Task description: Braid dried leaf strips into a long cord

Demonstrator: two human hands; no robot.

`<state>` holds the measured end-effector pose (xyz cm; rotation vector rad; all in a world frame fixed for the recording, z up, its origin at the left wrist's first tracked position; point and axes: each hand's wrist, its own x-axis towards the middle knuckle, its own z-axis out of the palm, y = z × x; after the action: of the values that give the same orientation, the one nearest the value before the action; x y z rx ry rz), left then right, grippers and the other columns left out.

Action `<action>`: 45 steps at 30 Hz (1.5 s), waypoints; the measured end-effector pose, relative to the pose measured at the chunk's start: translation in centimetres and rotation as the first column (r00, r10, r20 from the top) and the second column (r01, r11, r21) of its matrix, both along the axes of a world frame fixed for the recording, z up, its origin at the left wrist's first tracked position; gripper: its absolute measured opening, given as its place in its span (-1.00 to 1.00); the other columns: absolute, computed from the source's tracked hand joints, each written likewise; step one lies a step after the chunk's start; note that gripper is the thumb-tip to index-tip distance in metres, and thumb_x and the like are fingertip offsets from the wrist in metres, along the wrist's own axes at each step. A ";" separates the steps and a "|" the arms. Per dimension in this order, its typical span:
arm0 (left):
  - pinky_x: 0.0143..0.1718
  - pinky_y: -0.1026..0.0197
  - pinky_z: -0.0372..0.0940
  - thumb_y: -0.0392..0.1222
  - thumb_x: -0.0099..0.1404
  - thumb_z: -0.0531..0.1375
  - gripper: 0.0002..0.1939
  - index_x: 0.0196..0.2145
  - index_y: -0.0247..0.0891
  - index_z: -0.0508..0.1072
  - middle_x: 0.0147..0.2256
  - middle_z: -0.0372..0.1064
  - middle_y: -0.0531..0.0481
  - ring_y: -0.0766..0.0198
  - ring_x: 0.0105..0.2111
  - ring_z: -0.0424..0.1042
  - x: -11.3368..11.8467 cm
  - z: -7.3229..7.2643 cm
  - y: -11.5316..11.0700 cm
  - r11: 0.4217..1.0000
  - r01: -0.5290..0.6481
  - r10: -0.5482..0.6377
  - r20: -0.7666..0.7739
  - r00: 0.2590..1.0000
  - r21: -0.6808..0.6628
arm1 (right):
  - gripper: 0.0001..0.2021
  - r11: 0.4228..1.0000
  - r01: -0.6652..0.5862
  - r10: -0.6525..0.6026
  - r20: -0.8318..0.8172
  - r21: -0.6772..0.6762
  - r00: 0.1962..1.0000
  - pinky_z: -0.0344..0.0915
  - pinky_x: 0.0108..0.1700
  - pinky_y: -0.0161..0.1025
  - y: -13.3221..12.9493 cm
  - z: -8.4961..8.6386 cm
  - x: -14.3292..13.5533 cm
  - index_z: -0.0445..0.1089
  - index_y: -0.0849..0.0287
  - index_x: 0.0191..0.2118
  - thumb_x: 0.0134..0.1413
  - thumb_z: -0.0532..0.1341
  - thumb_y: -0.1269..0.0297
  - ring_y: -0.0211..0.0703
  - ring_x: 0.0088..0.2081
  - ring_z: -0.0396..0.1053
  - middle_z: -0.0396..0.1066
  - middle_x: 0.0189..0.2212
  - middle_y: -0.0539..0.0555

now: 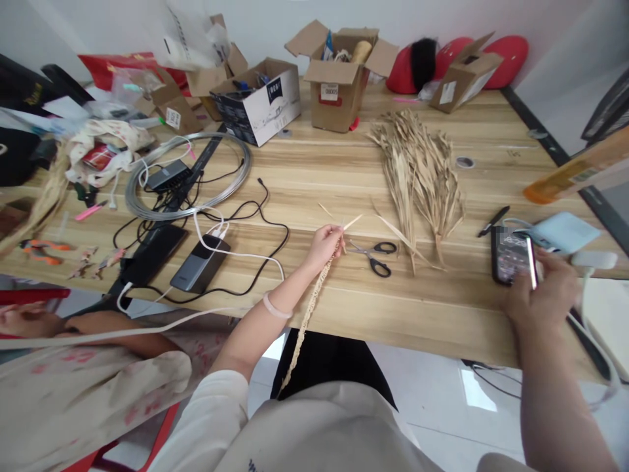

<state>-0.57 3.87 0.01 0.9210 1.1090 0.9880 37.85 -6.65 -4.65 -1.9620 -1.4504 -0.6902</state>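
Note:
My left hand [325, 246] is closed, pinching the upper end of a braided straw strip [310, 308] just above the table. Loose pale ends stick out past the fingers, and the braid hangs down over the table edge toward my lap. Black-handled scissors [379, 257] lie open just right of this hand. Far to the right, my right hand [545, 288] grips the near right edge of a phone [511, 254] with its screen lit. Two bundles of dried leaf strips [417, 177] lie between the hands, farther back.
Open cardboard boxes [337, 92] stand at the back. Left are a wire coil [236, 190], a power bank [200, 262] and tangled cables. A pen [493, 221], a light-blue case [565, 233] and an orange bottle [550, 187] lie right. Another person [88, 380] sits at left.

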 end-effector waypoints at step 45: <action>-0.77 0.44 -0.06 -0.11 0.26 0.12 -0.76 -0.49 -0.30 0.26 -0.68 0.24 0.20 0.55 -0.82 0.13 0.9 0.0 -1.2 0.976 0.185 -0.158 -0.207 0.966 0.116 | -0.69 0.667 -0.632 0.045 -0.868 0.395 -0.495 0.44 -0.22 -0.23 6.1 6.0 -19.7 0.47 0.08 -0.20 -0.16 0.38 0.17 -0.29 -0.42 0.46 0.52 -0.36 -0.02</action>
<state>0.32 2.68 0.00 1.2246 1.1149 0.8491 18.15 -0.56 1.35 -0.9715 -0.8068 1.6008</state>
